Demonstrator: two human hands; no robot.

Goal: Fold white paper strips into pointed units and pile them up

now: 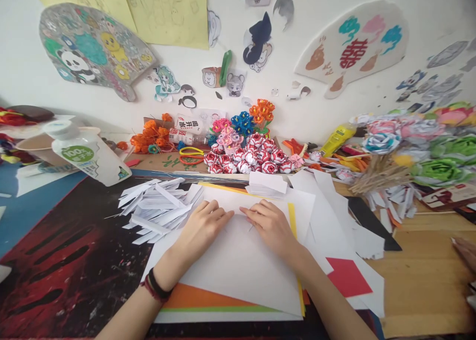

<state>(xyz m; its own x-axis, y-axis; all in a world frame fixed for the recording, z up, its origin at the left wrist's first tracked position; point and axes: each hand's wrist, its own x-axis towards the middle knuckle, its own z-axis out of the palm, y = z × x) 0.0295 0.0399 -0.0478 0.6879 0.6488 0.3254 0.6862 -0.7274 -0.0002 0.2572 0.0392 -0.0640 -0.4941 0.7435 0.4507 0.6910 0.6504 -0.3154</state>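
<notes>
Your left hand (204,227) and right hand (270,226) meet the white sheet (238,275) at the frame's centre, fingers curled and nearly together, presumably steadying it; whether either pinches anything cannot be told. White paper strips (158,212), left of centre, lie beside the left hand, probably for easy reach.

1. "100%" is printed on the green label (77,154) of the white bottle (97,162), left of the red-and-white flowers (250,157).
2. "喝开水" is printed on packaging (189,127) behind-left of the flowers.
3. "囍" is shown in red on the white fan shape (353,49), above-right of the flowers.
</notes>
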